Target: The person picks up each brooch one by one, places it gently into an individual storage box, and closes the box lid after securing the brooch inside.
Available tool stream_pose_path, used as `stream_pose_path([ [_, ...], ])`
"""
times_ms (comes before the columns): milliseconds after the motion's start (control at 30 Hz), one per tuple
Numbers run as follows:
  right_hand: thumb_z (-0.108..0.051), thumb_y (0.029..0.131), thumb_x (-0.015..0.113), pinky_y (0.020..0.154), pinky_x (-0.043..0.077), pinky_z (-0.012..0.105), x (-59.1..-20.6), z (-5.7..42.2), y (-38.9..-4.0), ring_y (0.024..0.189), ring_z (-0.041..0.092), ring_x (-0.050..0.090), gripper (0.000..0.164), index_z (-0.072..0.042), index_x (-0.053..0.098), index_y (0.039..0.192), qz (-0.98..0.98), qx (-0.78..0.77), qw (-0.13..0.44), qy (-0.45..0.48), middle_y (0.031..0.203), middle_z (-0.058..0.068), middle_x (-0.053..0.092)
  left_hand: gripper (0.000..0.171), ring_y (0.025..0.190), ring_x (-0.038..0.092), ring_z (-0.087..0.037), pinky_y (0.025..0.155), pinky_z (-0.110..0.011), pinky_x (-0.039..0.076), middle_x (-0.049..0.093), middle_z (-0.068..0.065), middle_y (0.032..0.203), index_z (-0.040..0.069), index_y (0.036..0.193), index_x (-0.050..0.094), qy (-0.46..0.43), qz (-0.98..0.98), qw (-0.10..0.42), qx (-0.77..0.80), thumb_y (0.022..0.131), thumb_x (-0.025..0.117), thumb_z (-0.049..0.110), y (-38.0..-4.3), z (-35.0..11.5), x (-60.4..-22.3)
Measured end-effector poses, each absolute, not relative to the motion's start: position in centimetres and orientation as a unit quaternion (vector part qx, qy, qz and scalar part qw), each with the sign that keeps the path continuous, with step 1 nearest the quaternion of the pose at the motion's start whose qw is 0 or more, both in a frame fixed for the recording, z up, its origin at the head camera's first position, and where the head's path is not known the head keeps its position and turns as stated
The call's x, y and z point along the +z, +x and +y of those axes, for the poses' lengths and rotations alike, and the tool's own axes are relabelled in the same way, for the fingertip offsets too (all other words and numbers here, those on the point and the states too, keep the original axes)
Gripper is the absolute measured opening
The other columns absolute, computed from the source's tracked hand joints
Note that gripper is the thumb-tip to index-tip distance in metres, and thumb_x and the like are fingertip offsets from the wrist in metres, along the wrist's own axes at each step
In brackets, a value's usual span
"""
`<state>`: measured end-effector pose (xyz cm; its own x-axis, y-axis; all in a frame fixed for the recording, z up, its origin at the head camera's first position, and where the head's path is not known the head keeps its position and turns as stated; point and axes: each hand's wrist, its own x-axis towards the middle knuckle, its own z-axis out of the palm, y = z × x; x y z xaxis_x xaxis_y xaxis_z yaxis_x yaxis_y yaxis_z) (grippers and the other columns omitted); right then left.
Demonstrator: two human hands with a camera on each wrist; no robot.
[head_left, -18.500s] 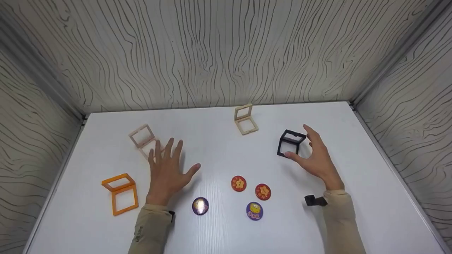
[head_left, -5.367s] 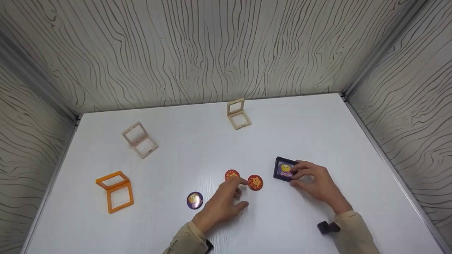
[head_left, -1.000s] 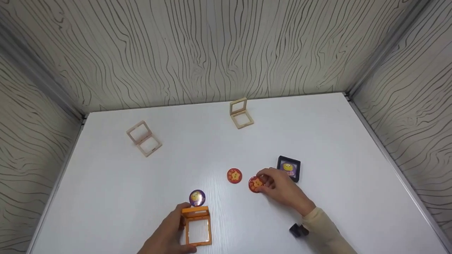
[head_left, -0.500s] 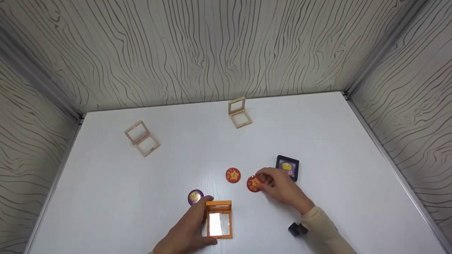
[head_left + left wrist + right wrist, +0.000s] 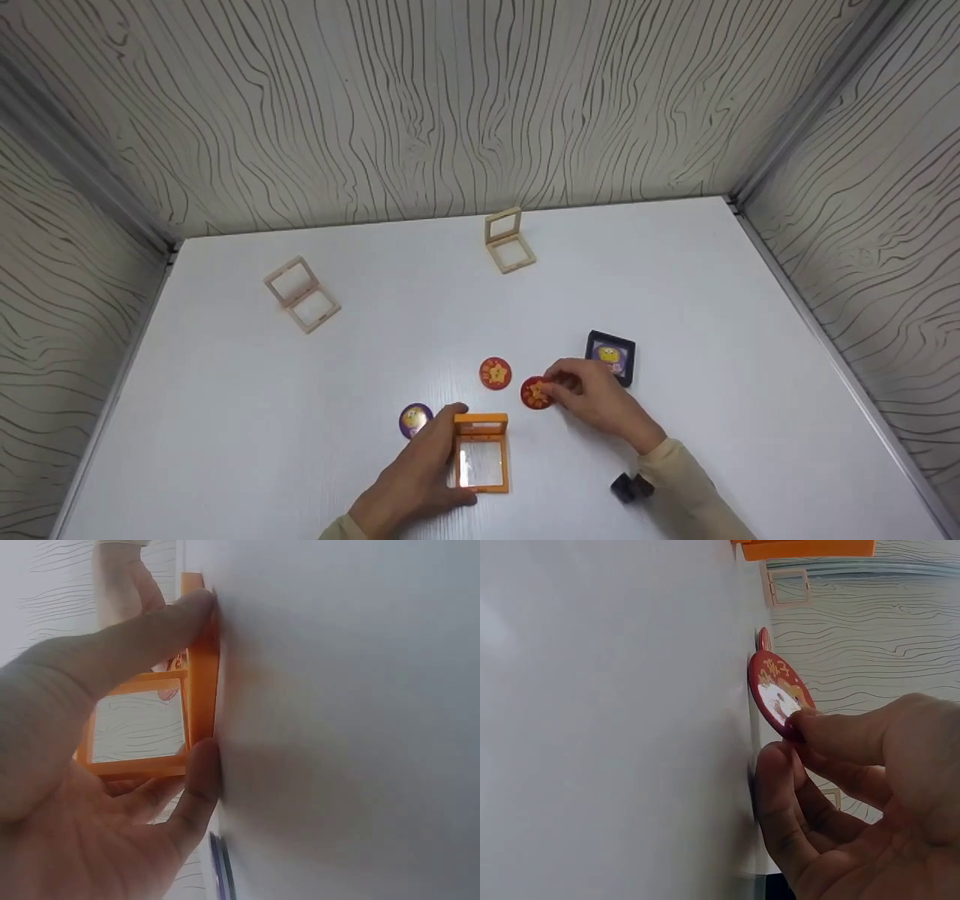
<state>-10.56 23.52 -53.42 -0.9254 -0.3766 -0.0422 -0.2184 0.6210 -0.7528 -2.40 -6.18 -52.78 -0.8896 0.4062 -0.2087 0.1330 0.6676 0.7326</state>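
Observation:
My left hand (image 5: 420,469) grips the left side of an orange hinged frame (image 5: 504,457), its lid raised at the back and a clear film in its base. In the left wrist view, thumb and fingers hold the orange frame (image 5: 201,690) by its edge, low at the white table. My right hand (image 5: 600,397) pinches the edge of a red round badge (image 5: 534,393) with a yellow star. The right wrist view shows this badge (image 5: 774,694) tilted, one edge near the tabletop. A second red star badge (image 5: 495,373) lies just left of it.
A purple badge (image 5: 414,420) lies beside my left hand, partly covered by it. Behind my right hand sits a closed black frame (image 5: 628,367) with a purple badge inside. Farther back stand an open pinkish frame (image 5: 315,324) and an open beige frame (image 5: 514,266).
Over the last second my left hand has carried the orange frame right and slightly away from me, toward the pinched badge. My right hand has tilted the red badge and shifted it slightly left.

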Motion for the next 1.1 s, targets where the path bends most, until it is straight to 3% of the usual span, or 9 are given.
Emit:
stream_pose_path([
  [233, -0.025, 0.096, 0.069, 0.07, 0.059, 0.026, -53.3, 23.6, -10.6, 0.082, 0.014, 0.07, 0.012, -0.019, 0.071, 0.106, 0.863, -0.463, 0.141, -0.146, 0.097, -0.002, 0.071, 0.11, 0.138, 0.045, -0.027, 0.108, -0.05, 0.043, 0.046, -0.004, 0.149, 0.016, 0.151, 0.029, 0.138, 0.897, 0.183, 0.379, 0.066, 0.095, 0.033, -3.2, -5.3, -52.6],
  [400, -0.022, 0.095, 0.07, 0.07, 0.06, 0.028, -52.9, 23.6, -10.9, 0.088, 0.018, 0.072, 0.015, -0.015, 0.07, 0.108, 0.848, -0.499, 0.128, -0.127, 0.103, 0.005, 0.069, 0.112, 0.14, 0.042, -0.029, 0.11, -0.05, 0.04, 0.045, -0.007, 0.15, 0.014, 0.153, 0.028, 0.143, 0.897, 0.176, 0.379, 0.065, 0.095, 0.034, -4.3, -5.2, -52.4],
  [733, -0.022, 0.096, 0.069, 0.068, 0.061, 0.032, -51.5, 22.8, -11.0, 0.086, 0.02, 0.074, 0.017, -0.013, 0.071, 0.109, 0.828, -0.526, 0.123, -0.151, 0.102, 0.008, 0.068, 0.115, 0.13, 0.052, -0.026, 0.107, -0.046, 0.045, 0.047, -0.009, 0.145, 0.009, 0.153, 0.025, 0.157, 0.895, 0.162, 0.386, 0.064, 0.096, 0.029, -4.4, -5.8, -52.3],
  [1100, -0.017, 0.096, 0.068, 0.069, 0.06, 0.031, -50.8, 22.7, -10.4, 0.085, 0.021, 0.074, 0.014, -0.012, 0.07, 0.109, 0.822, -0.52, 0.179, -0.151, 0.1, 0.009, 0.067, 0.107, 0.136, 0.048, -0.027, 0.108, -0.044, 0.044, 0.042, -0.011, 0.147, 0.007, 0.151, 0.026, 0.192, 0.895, 0.16, 0.37, 0.068, 0.093, 0.017, -4.2, -6.2, -52.3],
])
